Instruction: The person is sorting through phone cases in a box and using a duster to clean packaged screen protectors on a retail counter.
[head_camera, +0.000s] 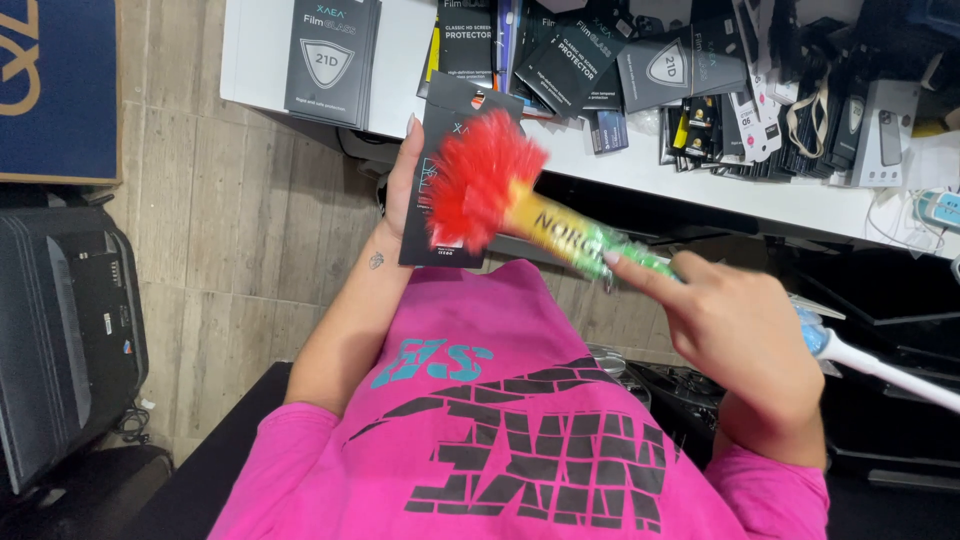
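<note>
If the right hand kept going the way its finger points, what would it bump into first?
Probably the red fluffy duster head. The right hand grips the duster's wrapped handle, finger pointing along it toward the fluff. Just behind that is the dark flat package in the left hand; depth is hard to judge.

Flat black package (452, 185), upright, gripped at its left edge by the left hand (400, 180). On the white counter (800, 205): a dark grey flat box (330, 60) at far left, a heap of black and grey flat packs (640, 65) at centre, a grey box (885, 135) at right. Blue carton (58, 90) at upper left.
</note>
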